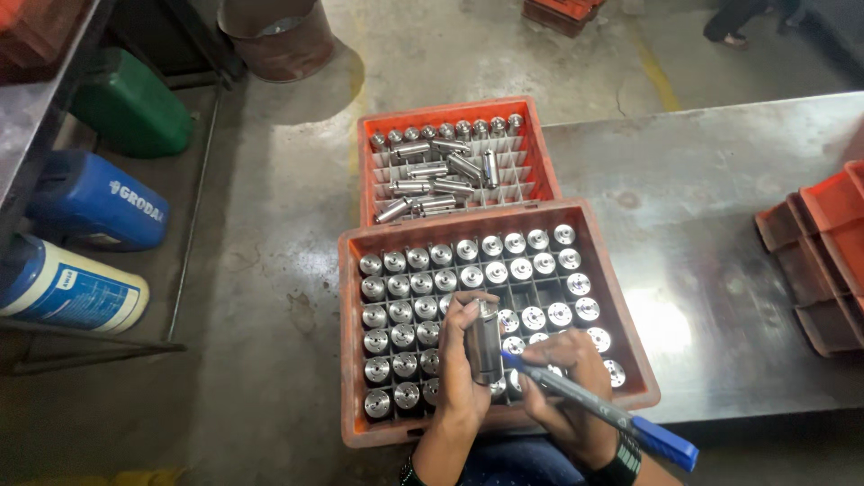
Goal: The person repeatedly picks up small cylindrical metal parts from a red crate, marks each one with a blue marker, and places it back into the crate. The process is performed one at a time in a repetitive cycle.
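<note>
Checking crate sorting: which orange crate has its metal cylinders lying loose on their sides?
The far orange plastic crate, behind the near orange crate. Its steel cylinders lie across the dividers; the near crate's stand upright in cells.

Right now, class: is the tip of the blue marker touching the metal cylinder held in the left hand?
Touching. The head view shows the blue marker, held in the right hand, with its tip meeting the lower side of the metal cylinder gripped by the left hand.

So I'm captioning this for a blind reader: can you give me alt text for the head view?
Seen from above, a left hand holds a metal cylinder upright while the right hand touches a blue marker to it. Below is an orange crate of upright cylinders in a grid; a second crate behind holds loose ones on a steel table.
</note>
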